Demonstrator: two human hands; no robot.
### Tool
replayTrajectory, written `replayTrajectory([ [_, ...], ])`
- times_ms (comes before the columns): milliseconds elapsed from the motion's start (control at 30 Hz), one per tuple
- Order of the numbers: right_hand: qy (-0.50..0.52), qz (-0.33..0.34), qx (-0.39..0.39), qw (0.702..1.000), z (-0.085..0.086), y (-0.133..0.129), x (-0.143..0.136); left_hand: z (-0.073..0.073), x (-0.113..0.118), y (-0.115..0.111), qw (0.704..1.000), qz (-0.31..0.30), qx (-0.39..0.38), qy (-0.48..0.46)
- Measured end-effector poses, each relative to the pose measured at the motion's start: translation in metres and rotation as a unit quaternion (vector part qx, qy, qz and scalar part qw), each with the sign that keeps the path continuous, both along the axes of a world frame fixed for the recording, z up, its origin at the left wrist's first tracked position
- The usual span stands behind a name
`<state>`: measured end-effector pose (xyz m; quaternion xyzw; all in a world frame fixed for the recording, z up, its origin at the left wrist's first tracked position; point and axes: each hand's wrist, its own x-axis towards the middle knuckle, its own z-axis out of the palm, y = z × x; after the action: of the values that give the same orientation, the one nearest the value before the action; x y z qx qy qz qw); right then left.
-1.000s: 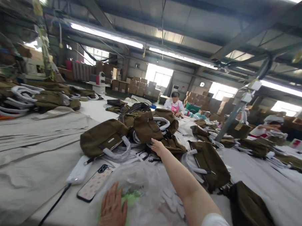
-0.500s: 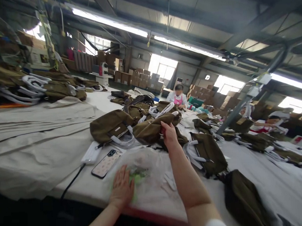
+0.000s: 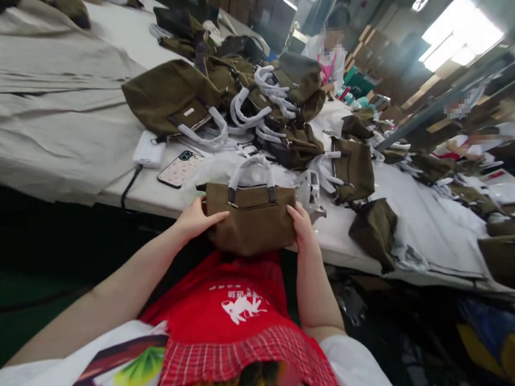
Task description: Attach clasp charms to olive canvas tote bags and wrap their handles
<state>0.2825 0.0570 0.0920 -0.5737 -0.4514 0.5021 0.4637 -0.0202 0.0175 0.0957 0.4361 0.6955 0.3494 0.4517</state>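
An olive-brown handbag (image 3: 254, 221) with white-wrapped handles is held upright at the table's near edge, close to the red apron (image 3: 249, 307). My left hand (image 3: 201, 219) grips its left end, thumb across the front panel. On the right end, my right hand (image 3: 300, 220) is closed with the thumb on the front; the fingers behind the bag are hidden. Clear plastic (image 3: 211, 169) lies behind the handbag, partly covered by it. A patterned phone (image 3: 178, 169) and a white box with a black cable (image 3: 149, 150) rest left of the plastic.
More olive bags (image 3: 172, 97) are heaped behind on the white table (image 3: 416, 209), and others lie along the right. Layered pale cloth (image 3: 61, 99) covers the left side. One co-worker (image 3: 330, 53) is across the table, another person (image 3: 464, 144) farther right.
My right hand has brought an olive handbag from the pile to the near edge. My left hand has left the plastic and grips the bag too. The view has tilted down.
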Motion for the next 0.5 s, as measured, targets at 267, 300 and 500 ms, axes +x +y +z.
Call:
replayTrajectory([
  [267,-0.282,-0.116,0.196,0.932,-0.009,-0.077,0.029,-0.012,0.007,0.007,0.986,-0.002,-0.021,0.163],
  [300,-0.317,-0.079,0.211,0.921,-0.007,-0.09,0.028,-0.012,0.007,0.007,0.986,-0.005,-0.024,0.165],
  [500,-0.398,-0.006,0.232,0.887,-0.008,-0.115,0.019,-0.013,0.006,0.009,0.981,-0.018,-0.038,0.19],
])
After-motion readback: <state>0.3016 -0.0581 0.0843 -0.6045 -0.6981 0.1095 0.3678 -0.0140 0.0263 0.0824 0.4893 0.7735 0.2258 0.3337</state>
